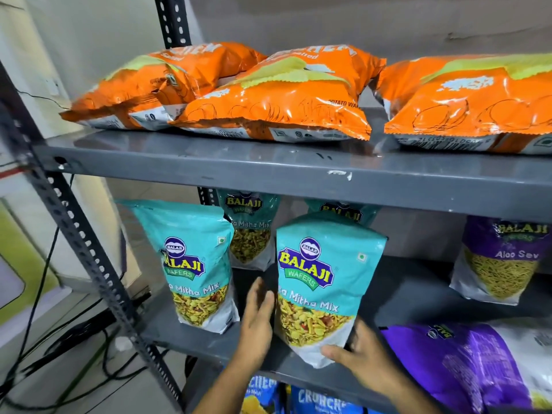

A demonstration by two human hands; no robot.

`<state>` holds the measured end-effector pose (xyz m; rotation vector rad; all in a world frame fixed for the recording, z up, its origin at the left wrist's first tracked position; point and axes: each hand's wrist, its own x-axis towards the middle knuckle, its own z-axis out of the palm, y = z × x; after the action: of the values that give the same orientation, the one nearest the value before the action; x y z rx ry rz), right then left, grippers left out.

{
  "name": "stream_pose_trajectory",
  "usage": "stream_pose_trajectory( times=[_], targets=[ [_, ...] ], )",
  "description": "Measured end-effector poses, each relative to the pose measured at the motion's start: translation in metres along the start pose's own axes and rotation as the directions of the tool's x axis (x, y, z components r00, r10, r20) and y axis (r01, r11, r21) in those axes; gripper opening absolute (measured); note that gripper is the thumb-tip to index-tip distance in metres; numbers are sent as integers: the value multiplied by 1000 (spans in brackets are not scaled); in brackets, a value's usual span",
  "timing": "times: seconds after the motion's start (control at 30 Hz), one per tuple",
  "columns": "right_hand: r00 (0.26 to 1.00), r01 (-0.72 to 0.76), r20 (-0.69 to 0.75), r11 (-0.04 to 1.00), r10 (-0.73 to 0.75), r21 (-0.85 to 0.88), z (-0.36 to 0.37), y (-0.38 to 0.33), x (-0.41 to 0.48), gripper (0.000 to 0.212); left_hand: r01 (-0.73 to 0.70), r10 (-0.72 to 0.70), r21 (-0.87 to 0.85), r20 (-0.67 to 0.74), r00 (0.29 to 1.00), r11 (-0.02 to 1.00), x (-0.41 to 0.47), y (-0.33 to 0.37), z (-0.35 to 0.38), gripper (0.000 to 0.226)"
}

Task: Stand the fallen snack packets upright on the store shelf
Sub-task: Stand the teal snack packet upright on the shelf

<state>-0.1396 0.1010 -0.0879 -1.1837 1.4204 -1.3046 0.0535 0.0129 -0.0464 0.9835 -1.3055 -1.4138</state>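
A teal Balaji mix packet (322, 273) stands upright at the front of the grey middle shelf (418, 297). My left hand (257, 321) lies flat against its left edge, fingers apart. My right hand (358, 357) grips its lower right corner, thumb on the front. Another teal packet (194, 264) stands upright to the left, and two more stand behind. A purple packet (466, 369) lies fallen on the shelf at the right. A purple Aloo Sev packet (501, 261) stands upright at the back right. Orange wafer packets (268, 94) lie flat on the top shelf (268, 168).
A slotted metal upright (89, 240) frames the rack on the left. Black cables (44, 354) trail over the floor beside it. Blue packets (322, 398) show on the shelf below. A grey wall backs the rack.
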Motion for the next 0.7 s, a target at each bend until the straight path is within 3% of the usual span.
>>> stream_pose_trajectory(
  times=[0.1, 0.2, 0.27, 0.53, 0.7],
  targets=[
    [1000, -23, 3, 996, 22, 87, -2, -6, -7, 89, -41, 16, 144, 169, 985, 989, -9, -21, 0, 29],
    [999, -9, -46, 998, 12, 66, -2, 0, -8, 57, -49, 17, 177, 176, 984, 983, -9, -30, -5, 46],
    [998, -17, -62, 999, 20, 48, -3, 1, -8, 52, -41, 8, 179, 179, 984, 983, -8, -30, -8, 55],
    [995, -75, -70, 984, 64, -163, -2, -7, -12, 53, -84, 64, 158, 129, 990, 984, -14, -30, -6, 42],
    [981, -29, -193, 993, 6, -117, 6, -6, -25, 84, -181, 200, 254, -48, 979, 950, -22, -32, -4, 28]
  ],
)
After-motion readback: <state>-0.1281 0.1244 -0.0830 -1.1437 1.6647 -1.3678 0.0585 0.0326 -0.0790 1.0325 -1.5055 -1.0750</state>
